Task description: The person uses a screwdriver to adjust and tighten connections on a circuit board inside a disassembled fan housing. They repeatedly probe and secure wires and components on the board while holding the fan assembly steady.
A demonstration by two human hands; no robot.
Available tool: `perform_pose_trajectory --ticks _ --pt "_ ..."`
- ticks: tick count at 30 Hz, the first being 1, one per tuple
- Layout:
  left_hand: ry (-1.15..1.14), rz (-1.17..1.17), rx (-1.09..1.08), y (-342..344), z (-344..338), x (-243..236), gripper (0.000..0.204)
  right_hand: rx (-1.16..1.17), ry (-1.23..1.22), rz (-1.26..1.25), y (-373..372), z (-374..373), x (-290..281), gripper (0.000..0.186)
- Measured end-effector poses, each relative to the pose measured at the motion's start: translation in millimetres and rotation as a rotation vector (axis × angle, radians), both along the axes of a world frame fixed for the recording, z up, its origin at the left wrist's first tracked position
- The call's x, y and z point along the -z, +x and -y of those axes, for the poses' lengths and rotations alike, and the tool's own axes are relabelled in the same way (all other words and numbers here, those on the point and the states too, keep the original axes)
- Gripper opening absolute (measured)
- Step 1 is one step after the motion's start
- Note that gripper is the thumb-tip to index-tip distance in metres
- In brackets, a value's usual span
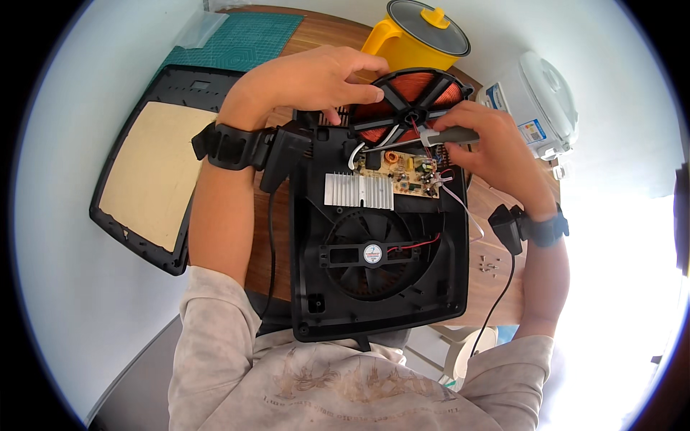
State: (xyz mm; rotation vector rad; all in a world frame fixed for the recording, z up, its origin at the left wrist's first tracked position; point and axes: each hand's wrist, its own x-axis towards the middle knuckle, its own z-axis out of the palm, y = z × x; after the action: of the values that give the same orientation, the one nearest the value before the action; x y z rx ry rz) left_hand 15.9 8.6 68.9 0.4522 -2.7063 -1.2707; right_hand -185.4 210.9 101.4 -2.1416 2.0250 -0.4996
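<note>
An opened induction cooker base [309, 287], a black housing, lies in front of me. Its round copper coil [438, 93] on a black spoked frame is tilted up at the far end, with my left hand [309, 82] gripping its left edge. My right hand [489, 140] grips a grey-handled screwdriver [456, 135]. The shaft points left, its tip close to the white wire [354, 154] at the circuit board [410, 172]; whether it touches a screw I cannot tell. A finned heat sink [359, 191] sits beside the board, and nearer to me is a black fan [370, 255].
Left lies the detached black-framed top panel [158, 172], its beige underside up. A green cutting mat [241, 43] is behind it. A yellow pot [417, 36] and a white appliance [535, 108] stand at the back. Several loose screws [490, 266] lie right of the base.
</note>
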Motion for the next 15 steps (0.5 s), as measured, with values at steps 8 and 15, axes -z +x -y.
perform_pose_trajectory --ticks 8,15 --pt "0.009 0.001 -0.013 0.3 -0.8 -0.4 0.052 -0.059 -0.014 -0.063 3.4 9.2 -5.9 0.027" --pt "0.01 -0.009 -0.018 1.6 -0.8 0.9 0.05 -0.021 0.035 -0.029 6.1 11.1 -9.5 0.028"
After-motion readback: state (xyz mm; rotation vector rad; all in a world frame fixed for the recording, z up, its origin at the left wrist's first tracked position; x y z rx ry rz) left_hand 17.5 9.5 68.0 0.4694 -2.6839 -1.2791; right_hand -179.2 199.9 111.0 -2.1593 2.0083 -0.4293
